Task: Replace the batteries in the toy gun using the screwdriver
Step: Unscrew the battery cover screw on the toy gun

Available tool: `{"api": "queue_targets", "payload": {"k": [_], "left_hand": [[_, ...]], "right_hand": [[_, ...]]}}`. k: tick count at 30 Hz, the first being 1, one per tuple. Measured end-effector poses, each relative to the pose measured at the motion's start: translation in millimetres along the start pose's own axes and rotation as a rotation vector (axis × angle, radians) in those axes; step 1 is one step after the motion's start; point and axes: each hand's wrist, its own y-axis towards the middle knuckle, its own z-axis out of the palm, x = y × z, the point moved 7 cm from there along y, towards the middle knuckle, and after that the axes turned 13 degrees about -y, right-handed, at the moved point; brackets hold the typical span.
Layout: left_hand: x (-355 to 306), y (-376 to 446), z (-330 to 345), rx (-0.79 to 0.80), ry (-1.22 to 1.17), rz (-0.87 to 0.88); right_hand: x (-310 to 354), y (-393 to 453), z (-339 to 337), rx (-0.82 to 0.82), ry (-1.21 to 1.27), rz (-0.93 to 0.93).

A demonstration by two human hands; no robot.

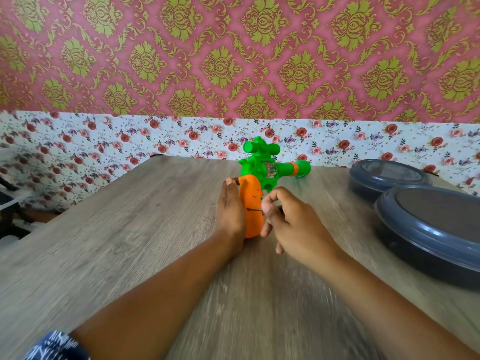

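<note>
1. The wooden table point(130, 242) is seen as a broad, matt surface with a grey-brown grain. It lies under the whole grip, and the left wrist appears to rest on it.

2. Two round dark-grey containers point(428, 229) of smooth plastic, with lids on, are found well to the right of the grip, one partly behind the other.

3. The toy gun point(250, 201) is held upright at the centre of the grip. It is made of glossy moulded plastic, with a rounded orange handle below and a green body above. A stubby green scope sits on top, and a barrel with an orange ring points right, beyond the grip.

4. The handle is steadied by the left hand point(230, 211), whose palm is laid flat along its left side with the fingers wrapped behind it.

5. The screwdriver point(255, 209) is pinched in the curled fingers of the right hand point(291, 222), just right of the handle. Only a thin, dark metal shaft shows, laid level with its tip against the orange face.

6. The task is judged to be at an early stage, or else at its close: a screw on the handle is being worked, and the turning direction cannot be told. The cover appears closed, and no batteries are seen.
</note>
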Motion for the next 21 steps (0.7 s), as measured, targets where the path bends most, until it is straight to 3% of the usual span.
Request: {"api": "queue_targets", "payload": {"k": [2, 4, 14, 21], "left_hand": [[1, 1, 0, 0.004, 0.013, -0.002], [2, 1, 0, -0.005, 0.035, 0.000], [-11, -1, 2, 0.016, 0.093, 0.104], [-14, -5, 4, 0.024, 0.082, 0.107]], "right_hand": [[2, -2, -1, -0.037, -0.316, -0.035], [3, -2, -5, -0.082, -0.425, -0.050], [7, -2, -15, -0.145, -0.389, -0.101], [9, -3, -15, -0.211, -0.181, -0.201]]}}
